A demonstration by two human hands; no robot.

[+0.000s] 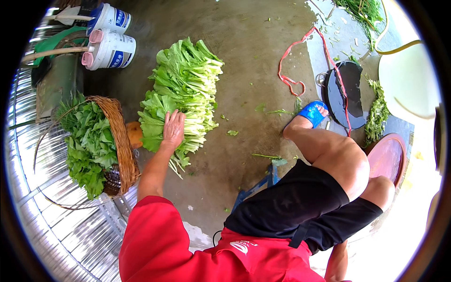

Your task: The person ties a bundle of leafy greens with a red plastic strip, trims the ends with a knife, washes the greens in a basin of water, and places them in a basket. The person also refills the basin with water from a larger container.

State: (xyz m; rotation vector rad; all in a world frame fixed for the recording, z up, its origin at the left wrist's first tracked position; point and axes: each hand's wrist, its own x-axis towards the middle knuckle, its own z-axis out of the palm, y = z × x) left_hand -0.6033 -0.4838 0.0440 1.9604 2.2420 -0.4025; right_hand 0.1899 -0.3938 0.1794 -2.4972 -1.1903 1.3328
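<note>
A long pile of leafy greens (188, 77) with pale stalks lies on the floor ahead and to the left, its leaves toward the left and its stalk ends toward the right. My left hand (174, 129) rests on the near part of this pile, fingers stretched over the leaves and stalks. No grip around a bunch can be seen. Of my right arm only a piece of forearm shows beside my shorts at the lower edge; the hand itself is out of the picture.
At the left stands a wicker basket (123, 148) of greens, beside an orange-brown rounded thing (134, 135). Two white buckets (112, 50) stand at the far left. On the right lie a red strap (280, 70), a black round lid-like thing (336, 101) and a pale basin (406, 80).
</note>
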